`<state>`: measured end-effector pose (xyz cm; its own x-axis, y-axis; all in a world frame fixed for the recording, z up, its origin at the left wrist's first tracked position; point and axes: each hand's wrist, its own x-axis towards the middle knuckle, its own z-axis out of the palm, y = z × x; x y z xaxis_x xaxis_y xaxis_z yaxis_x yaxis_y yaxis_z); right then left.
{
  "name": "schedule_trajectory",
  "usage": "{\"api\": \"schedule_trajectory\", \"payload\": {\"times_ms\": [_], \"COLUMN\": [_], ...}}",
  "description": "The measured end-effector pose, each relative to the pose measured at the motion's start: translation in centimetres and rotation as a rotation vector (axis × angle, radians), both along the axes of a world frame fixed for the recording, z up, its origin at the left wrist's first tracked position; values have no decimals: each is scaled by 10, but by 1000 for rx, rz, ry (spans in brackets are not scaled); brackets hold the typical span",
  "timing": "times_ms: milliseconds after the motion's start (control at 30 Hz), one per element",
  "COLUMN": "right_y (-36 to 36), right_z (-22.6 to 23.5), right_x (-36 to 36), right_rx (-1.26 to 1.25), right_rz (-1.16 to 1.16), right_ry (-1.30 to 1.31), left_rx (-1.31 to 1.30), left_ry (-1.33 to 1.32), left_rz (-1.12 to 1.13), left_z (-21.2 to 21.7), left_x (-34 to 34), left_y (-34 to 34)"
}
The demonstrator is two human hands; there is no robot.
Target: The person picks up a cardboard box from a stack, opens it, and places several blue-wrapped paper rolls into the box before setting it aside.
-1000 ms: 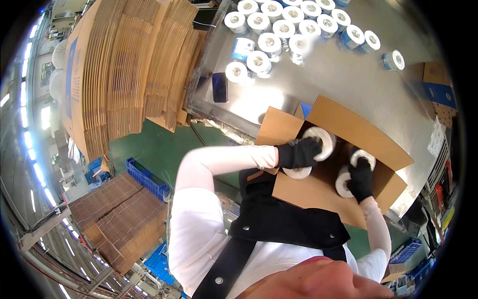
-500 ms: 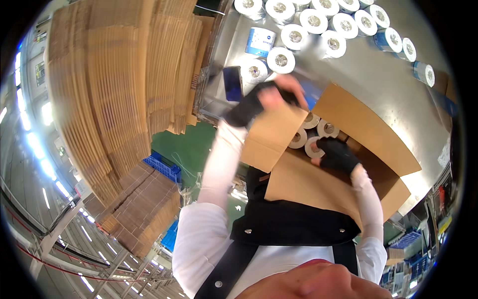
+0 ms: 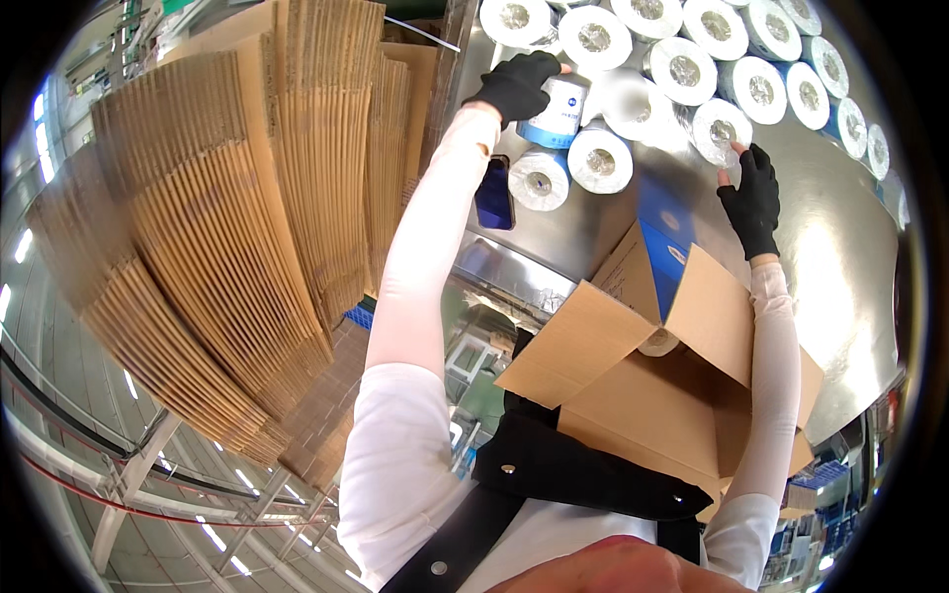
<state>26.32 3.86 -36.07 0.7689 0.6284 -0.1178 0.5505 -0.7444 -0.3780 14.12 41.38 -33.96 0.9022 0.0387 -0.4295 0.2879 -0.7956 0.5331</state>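
Note:
My left hand, in a black fingerless glove, is closed over the upper left of a wrapped paper roll whose white and blue label faces me. Farther right, my right hand, gloved the same way, reaches over the table with thumb and fingers apart. Its fingertips are at the near side of another paper roll standing on end. Below and between my arms is an open cardboard box with its flaps out. One paper roll shows inside it; the flaps hide part of the interior.
More wrapped rolls stand in rows on the metal table. A dark phone lies near its left edge. A blue-printed package sits behind the box. Tall stacks of flattened cartons fill the left side.
My right hand has come out of the box and moved up to the rolls on the table. My left hand has left the box flap and moved up to the labelled roll.

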Motion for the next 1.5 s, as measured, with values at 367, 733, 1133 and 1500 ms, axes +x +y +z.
{"api": "schedule_trajectory", "payload": {"times_ms": [367,733,1133,1500], "right_y": [8,0,42,68], "right_z": [4,-17,-2,3], "right_x": [19,32,45,61], "right_rx": [24,112,-314,-493], "right_rz": [-27,-98,236,221], "right_ry": [-118,203,-291,-80], "left_rx": [-312,-420,-263,209], "left_ry": [265,315,302,71], "left_rz": [-15,-53,-132,-105], "left_z": [-47,-56,-80,-77], "left_x": [4,21,34,27], "left_y": [25,18,26,1]}}
